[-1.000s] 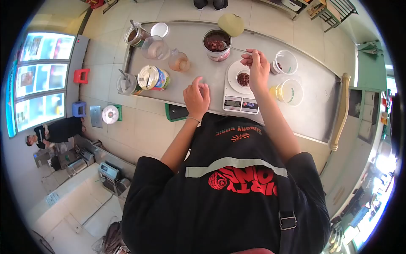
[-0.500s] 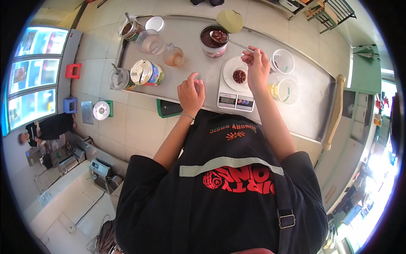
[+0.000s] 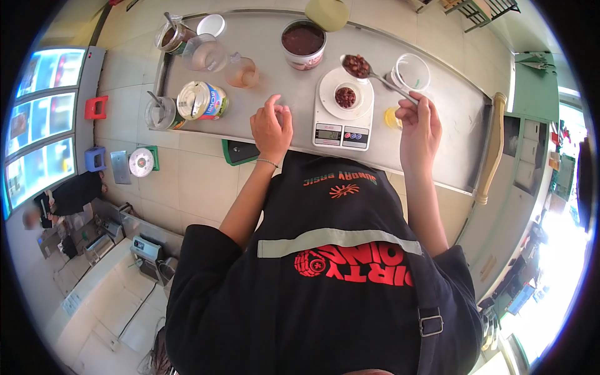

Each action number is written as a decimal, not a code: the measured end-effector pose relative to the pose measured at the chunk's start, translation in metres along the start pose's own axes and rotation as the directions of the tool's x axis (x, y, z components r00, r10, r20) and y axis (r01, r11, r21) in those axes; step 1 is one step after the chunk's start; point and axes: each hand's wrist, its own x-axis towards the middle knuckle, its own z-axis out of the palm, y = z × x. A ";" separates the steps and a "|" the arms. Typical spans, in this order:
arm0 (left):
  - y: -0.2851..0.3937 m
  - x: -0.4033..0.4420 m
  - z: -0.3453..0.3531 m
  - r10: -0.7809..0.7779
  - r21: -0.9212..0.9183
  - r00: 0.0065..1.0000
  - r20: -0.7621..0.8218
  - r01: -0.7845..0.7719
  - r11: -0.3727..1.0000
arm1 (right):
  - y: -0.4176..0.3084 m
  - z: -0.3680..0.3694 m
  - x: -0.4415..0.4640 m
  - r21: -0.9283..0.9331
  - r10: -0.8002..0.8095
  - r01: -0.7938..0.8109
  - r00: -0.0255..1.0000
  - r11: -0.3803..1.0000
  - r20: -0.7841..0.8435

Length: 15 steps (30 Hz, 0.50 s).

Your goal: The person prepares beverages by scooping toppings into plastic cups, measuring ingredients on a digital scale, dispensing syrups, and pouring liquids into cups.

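Observation:
My right hand [image 3: 421, 124] grips the handle of a metal spoon [image 3: 389, 83], whose bowl is heaped with dark red beans [image 3: 357, 65]. That bowl hangs just above the back right of a white digital scale [image 3: 324, 120]. On the scale's round plate stands a small cup of red beans [image 3: 345, 97]. Behind the scale is an open tub [image 3: 304, 57] of dark beans, with its yellowish lid [image 3: 327, 14] tilted at the rim. My left hand [image 3: 272, 129] is over the table's front edge, left of the scale, fingers loosely curled and apart, holding nothing.
On the metal table [image 3: 269, 37] stand a labelled can [image 3: 203, 101], a jar with a spoon [image 3: 160, 114], another jar [image 3: 174, 37], a white lid [image 3: 211, 25] and clear cups [image 3: 241, 72]. A clear cup [image 3: 410, 72] stands right. A person [image 3: 69, 197] is far left.
The spoon has lifted out of the tub with beans and moved right and towards me, near the scale. My right hand has moved right. My left hand has barely changed.

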 end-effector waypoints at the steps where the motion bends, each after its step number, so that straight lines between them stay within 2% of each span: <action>1: 0.000 0.001 0.001 0.001 -0.007 1.000 0.006 -0.001 1.000 | -0.002 -0.006 -0.005 -0.040 0.002 -0.003 1.000 0.999 -0.022; 3: -0.002 -0.001 0.002 0.007 0.003 1.000 -0.013 -0.007 1.000 | 0.000 -0.014 -0.016 -0.060 -0.016 0.014 1.000 0.998 -0.021; 6: -0.002 0.000 0.002 0.008 -0.005 1.000 -0.004 -0.008 1.000 | 0.006 -0.016 -0.026 -0.278 -0.029 0.015 0.998 0.960 -0.047; 7: -0.002 0.000 0.002 0.011 -0.007 1.000 -0.010 -0.011 1.000 | 0.006 -0.015 -0.028 -0.278 -0.028 0.013 0.998 0.960 -0.050; 9: -0.002 -0.001 0.002 0.006 0.002 1.000 -0.005 -0.006 1.000 | 0.007 -0.009 -0.032 -0.483 -0.068 0.053 0.998 0.874 -0.014; 11: -0.002 -0.001 0.002 0.004 0.009 1.000 0.004 -0.004 1.000 | 0.013 -0.006 -0.035 -0.537 -0.071 0.053 0.997 0.842 -0.013; 14: -0.004 -0.001 0.003 -0.009 0.002 1.000 0.016 0.009 1.000 | 0.020 -0.008 -0.038 -0.658 -0.199 0.247 0.969 0.712 0.148; 15: -0.004 -0.001 0.003 -0.008 -0.007 1.000 0.010 0.008 1.000 | 0.021 -0.011 -0.038 -0.658 -0.198 0.245 0.969 0.712 0.147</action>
